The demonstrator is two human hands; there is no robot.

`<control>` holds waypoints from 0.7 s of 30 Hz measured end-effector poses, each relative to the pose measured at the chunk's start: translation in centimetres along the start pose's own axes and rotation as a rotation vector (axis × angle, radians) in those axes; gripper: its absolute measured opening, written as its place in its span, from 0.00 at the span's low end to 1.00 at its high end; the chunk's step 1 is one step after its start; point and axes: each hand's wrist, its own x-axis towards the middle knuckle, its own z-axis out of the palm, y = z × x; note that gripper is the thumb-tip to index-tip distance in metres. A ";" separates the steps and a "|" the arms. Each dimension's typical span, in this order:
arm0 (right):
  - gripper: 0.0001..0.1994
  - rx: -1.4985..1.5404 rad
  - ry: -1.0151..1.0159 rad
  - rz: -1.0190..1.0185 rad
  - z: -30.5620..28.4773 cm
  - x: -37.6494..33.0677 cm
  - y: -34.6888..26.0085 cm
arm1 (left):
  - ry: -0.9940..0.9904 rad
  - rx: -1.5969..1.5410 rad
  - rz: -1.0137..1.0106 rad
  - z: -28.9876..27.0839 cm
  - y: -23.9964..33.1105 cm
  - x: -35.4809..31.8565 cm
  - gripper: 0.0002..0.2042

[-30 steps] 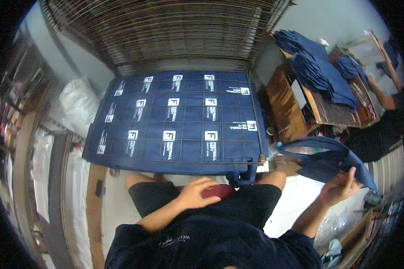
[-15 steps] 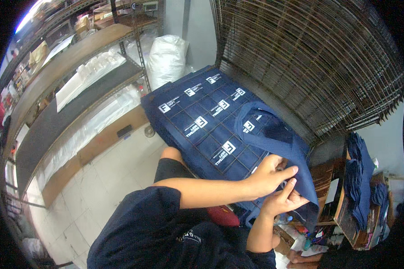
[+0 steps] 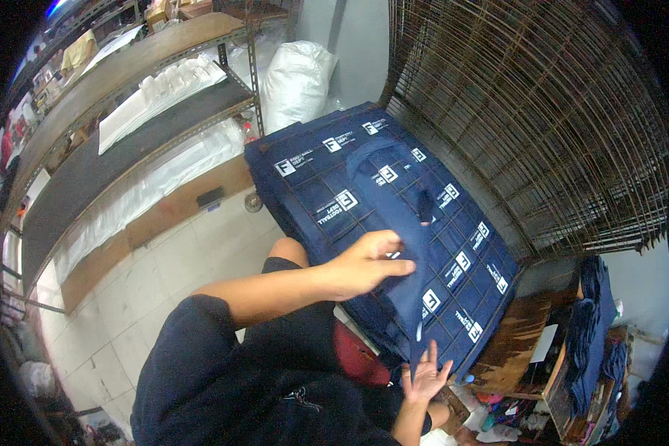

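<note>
A pale tiled floor is seen on the left, bordered by a long metal shelf rack on which white folded sheets are laid, with a dark shelf board beneath them. A stuffed white sack is stood against the grey wall at the top. A stack of rusty wire racks is spread across the upper right. A wooden bench is placed at the lower right, and further navy cloth is piled beside it. In the middle, a navy printed panel, covered by a grid of white marks, is laid flat over a wire frame. A plain navy bag is draped lengthwise over the panel, its handle loop seen at the far end. The left hand is pressed flat on the near part of the bag, fingers extended and nothing gripped. The right hand is held open with fingers spread at the panel's near edge, just below the bag's lower end; contact with the cloth cannot be told. The hands are kept apart, the bag's near end lying between them.
</note>
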 end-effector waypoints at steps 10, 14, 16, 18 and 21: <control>0.35 -0.595 0.202 -0.248 7.2 -0.5 -3.6 | 0.054 0.194 -0.257 -5.8 3.4 -2.4 0.22; 0.30 -0.730 0.310 -0.267 6.3 -0.1 -2.5 | 0.109 0.430 -0.456 -6.1 6.2 -1.1 0.22; 0.29 -0.825 0.334 -0.271 6.8 0.4 -2.5 | 0.158 0.376 -0.334 -6.7 5.1 -0.6 0.16; 0.30 -0.913 0.269 -0.303 7.6 1.4 -2.5 | 0.102 0.348 -0.214 -9.8 1.1 0.5 0.14; 0.33 -1.029 0.186 -0.306 8.7 3.9 -3.2 | 0.124 0.427 -0.021 -12.5 -0.6 2.9 0.10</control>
